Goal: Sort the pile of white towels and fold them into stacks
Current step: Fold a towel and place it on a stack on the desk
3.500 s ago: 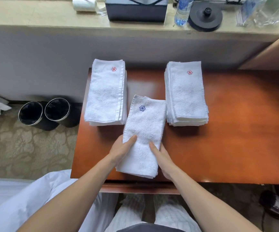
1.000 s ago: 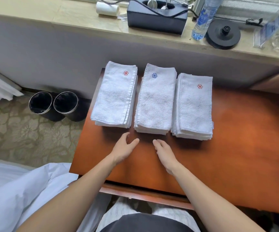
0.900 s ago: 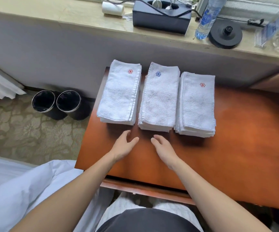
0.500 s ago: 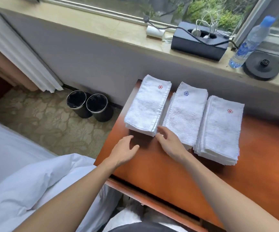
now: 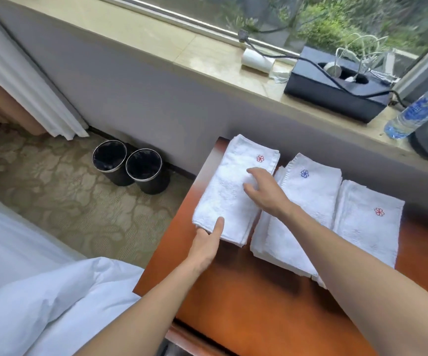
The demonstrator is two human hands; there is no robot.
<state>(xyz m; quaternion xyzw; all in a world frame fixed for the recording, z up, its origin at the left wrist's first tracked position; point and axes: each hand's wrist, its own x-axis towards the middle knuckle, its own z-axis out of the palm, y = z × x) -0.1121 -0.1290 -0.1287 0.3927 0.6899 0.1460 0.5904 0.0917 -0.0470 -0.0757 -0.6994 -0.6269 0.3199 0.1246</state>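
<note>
Left stack [image 5: 228, 199] of folded white towels is lying at the desk's [image 5: 246, 304] 10 o'clock corner. Left hand [image 5: 206, 246] is pinching its 6 o'clock edge, thumb on top, fingers tucked under. Right hand [image 5: 264, 191], grip spread, is resting on top toward 3 o'clock. Middle stack [image 5: 308, 201] and right stack [image 5: 369, 227] are lying alongside at 3 o'clock.

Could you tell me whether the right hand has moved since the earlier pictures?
Yes. The right hand has gone from the bare table before the stacks, forward and left, onto the left stack.
</note>
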